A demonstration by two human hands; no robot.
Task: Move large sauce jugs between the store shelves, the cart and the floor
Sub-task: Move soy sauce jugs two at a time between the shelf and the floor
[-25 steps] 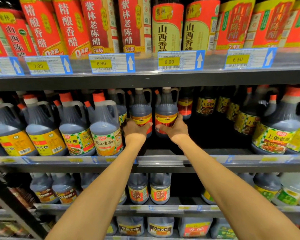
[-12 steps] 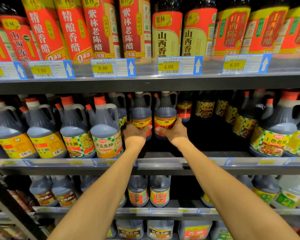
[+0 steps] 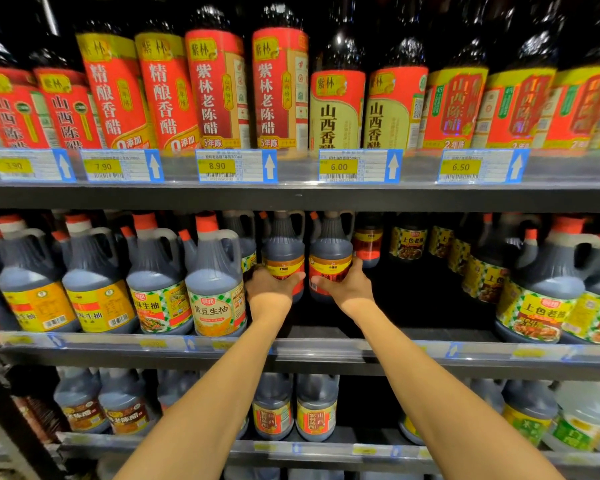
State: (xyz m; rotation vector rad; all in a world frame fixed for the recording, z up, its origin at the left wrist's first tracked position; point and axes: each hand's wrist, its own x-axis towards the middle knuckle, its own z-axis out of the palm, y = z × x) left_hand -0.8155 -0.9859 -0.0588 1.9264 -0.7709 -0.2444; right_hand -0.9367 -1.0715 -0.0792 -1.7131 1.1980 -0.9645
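Dark soy jugs, mid-shelf | left hand [image 3: 269, 289] wraps left jug [image 3: 282, 252] | right hand [image 3: 343, 285] wraps right jug [image 3: 330, 252] | low grips, likely steadying heavy bases

Bright overhead store light is glinting off the bottle shoulders [image 3: 409, 46] on the top shelf, while the middle shelf's recess [image 3: 423, 289] is sinking into deep shadow. The wide lens is bowing the shelf edges — outer labels are smearing into blur.
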